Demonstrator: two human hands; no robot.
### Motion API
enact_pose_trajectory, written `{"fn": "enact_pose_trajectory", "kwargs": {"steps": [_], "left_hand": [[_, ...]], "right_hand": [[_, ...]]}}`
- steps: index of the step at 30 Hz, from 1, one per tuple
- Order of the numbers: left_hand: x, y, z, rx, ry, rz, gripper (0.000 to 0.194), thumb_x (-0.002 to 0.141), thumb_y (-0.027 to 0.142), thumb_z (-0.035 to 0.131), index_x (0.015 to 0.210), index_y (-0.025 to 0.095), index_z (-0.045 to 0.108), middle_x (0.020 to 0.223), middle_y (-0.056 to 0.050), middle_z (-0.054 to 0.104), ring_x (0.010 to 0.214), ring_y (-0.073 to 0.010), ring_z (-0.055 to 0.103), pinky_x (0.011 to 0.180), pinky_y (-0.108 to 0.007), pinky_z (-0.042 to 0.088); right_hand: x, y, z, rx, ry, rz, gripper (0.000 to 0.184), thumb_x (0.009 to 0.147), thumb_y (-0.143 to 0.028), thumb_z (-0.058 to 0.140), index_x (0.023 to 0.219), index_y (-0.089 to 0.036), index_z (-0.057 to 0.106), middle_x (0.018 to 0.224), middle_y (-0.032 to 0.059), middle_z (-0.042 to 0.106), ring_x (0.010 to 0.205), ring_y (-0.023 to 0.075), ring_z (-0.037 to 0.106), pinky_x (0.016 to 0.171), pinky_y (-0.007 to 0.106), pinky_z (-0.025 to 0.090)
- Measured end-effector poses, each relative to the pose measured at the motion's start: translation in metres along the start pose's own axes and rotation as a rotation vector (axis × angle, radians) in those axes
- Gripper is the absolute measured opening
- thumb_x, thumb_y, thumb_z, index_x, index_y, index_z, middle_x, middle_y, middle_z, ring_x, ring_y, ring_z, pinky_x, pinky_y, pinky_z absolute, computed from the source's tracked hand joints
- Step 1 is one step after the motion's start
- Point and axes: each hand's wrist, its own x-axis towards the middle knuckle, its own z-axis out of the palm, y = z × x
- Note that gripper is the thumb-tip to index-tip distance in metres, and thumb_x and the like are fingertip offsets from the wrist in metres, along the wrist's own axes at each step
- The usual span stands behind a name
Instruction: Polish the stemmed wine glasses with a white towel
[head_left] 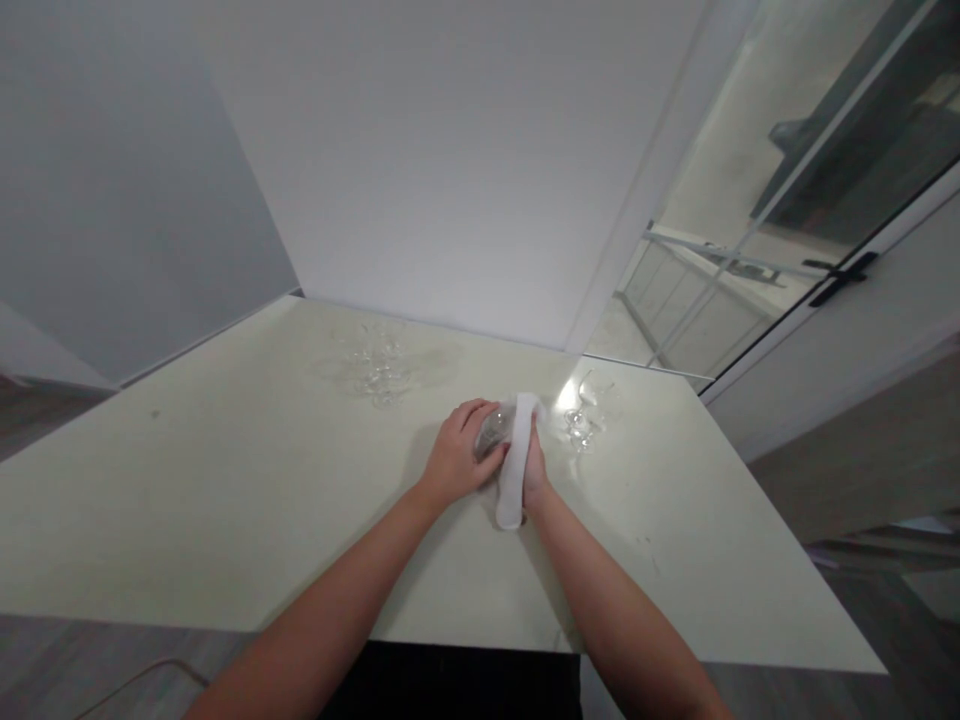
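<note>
at frame center i record one glass (489, 432), left hand (452, 456) curled round it, right hand (535, 472) clasping a cloth (513, 486); other glasses (382, 374) (577, 424) sit unheld either side.

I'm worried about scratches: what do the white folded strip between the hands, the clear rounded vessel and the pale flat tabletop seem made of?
White folded strip: probably fabric, matt, gently curved without shine.
Clear rounded vessel: smooth glass or clear plastic; see-through, with small highlights.
Pale flat tabletop: glossy, perhaps laminate or painted board; it reflects bright light.
</note>
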Motion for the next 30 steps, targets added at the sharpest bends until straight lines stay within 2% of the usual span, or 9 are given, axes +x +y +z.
{"fn": "enact_pose_trajectory", "kwargs": {"steps": [5, 7, 12, 14, 17, 19, 23, 26, 30], "left_hand": [[-0.001, -0.004, 0.003, 0.107, 0.037, -0.134, 0.057, 0.085, 0.033, 0.056, 0.136, 0.017, 0.038, 0.132, -0.015, 0.053, 0.119, -0.0293, 0.052, 0.11, -0.051, 0.023], [-0.002, -0.005, 0.004, 0.047, 0.024, -0.139, 0.054, 0.085, 0.028, 0.054, 0.135, 0.017, 0.039, 0.129, -0.014, 0.055, 0.116, -0.0281, 0.054, 0.11, -0.051, 0.025], [-0.003, 0.0, 0.007, -0.536, -0.012, -0.215, 0.048, 0.089, 0.032, 0.051, 0.132, 0.02, 0.033, 0.127, -0.014, 0.056, 0.11, -0.0224, 0.057, 0.095, -0.039, 0.044], [-0.003, 0.004, 0.009, -0.784, -0.038, -0.326, 0.043, 0.092, 0.038, 0.049, 0.127, 0.021, 0.032, 0.121, -0.011, 0.059, 0.1, -0.019, 0.061, 0.086, -0.033, 0.049], [-0.003, 0.008, 0.012, -0.959, -0.075, -0.528, 0.039, 0.092, 0.046, 0.047, 0.122, 0.023, 0.035, 0.106, -0.006, 0.063, 0.081, -0.0147, 0.062, 0.07, -0.026, 0.05], [-0.003, 0.008, 0.014, -0.977, -0.078, -0.557, 0.042, 0.091, 0.048, 0.048, 0.123, 0.024, 0.036, 0.104, -0.004, 0.061, 0.079, -0.0135, 0.06, 0.067, -0.024, 0.049], [-0.005, 0.003, 0.02, -0.84, -0.089, -0.446, 0.064, 0.083, 0.042, 0.062, 0.136, 0.025, 0.031, 0.116, -0.007, 0.055, 0.077, -0.0116, 0.058, 0.067, -0.024, 0.049], [-0.008, -0.002, 0.024, -0.727, -0.146, -0.422, 0.069, 0.081, 0.037, 0.064, 0.141, 0.023, 0.033, 0.107, -0.007, 0.058, 0.071, -0.0121, 0.057, 0.065, -0.025, 0.049], [-0.009, -0.005, 0.026, -0.855, -0.268, -0.497, 0.068, 0.083, 0.04, 0.062, 0.142, 0.019, 0.036, 0.098, -0.006, 0.062, 0.077, -0.0158, 0.059, 0.068, -0.027, 0.049]], "right_hand": [[-0.015, -0.004, 0.011, -0.043, -0.069, 0.026, 0.077, 0.083, -0.078, 0.027, 0.103, -0.016, 0.067, 0.088, 0.0099, 0.072, 0.103, 0.0233, 0.065, 0.088, 0.038, 0.054], [-0.015, -0.002, 0.011, -0.016, -0.069, 0.038, 0.077, 0.081, -0.079, 0.028, 0.103, -0.016, 0.067, 0.089, 0.0099, 0.072, 0.104, 0.0239, 0.064, 0.088, 0.038, 0.054], [-0.01, 0.001, 0.003, 0.008, -0.074, 0.074, 0.055, 0.079, -0.065, 0.055, 0.102, -0.015, 0.065, 0.088, 0.0078, 0.073, 0.098, 0.0229, 0.067, 0.086, 0.036, 0.055], [-0.009, 0.001, 0.0, 0.001, -0.064, 0.062, 0.05, 0.078, -0.059, 0.061, 0.103, -0.015, 0.064, 0.087, 0.0067, 0.073, 0.094, 0.0215, 0.068, 0.084, 0.034, 0.055], [-0.007, 0.001, -0.003, -0.025, -0.029, 0.036, 0.052, 0.076, -0.057, 0.063, 0.106, -0.015, 0.063, 0.088, 0.0056, 0.073, 0.09, 0.0205, 0.069, 0.083, 0.032, 0.056], [-0.006, 0.002, -0.003, -0.043, 0.006, -0.002, 0.054, 0.077, -0.06, 0.061, 0.107, -0.015, 0.063, 0.087, 0.006, 0.073, 0.088, 0.0206, 0.069, 0.081, 0.033, 0.056], [0.0, 0.006, -0.004, -0.033, 0.092, -0.011, 0.064, 0.081, -0.071, 0.046, 0.095, -0.012, 0.066, 0.077, 0.0089, 0.072, 0.083, 0.0225, 0.07, 0.076, 0.034, 0.058], [0.004, 0.006, -0.005, 0.009, 0.186, -0.022, 0.063, 0.082, -0.071, 0.044, 0.092, -0.012, 0.065, 0.072, 0.0075, 0.071, 0.079, 0.0221, 0.07, 0.074, 0.034, 0.058], [0.007, 0.002, -0.013, 0.027, 0.33, -0.08, 0.056, 0.078, -0.069, 0.051, 0.088, -0.015, 0.063, 0.065, 0.0028, 0.068, 0.069, 0.0202, 0.069, 0.07, 0.032, 0.058]]}}
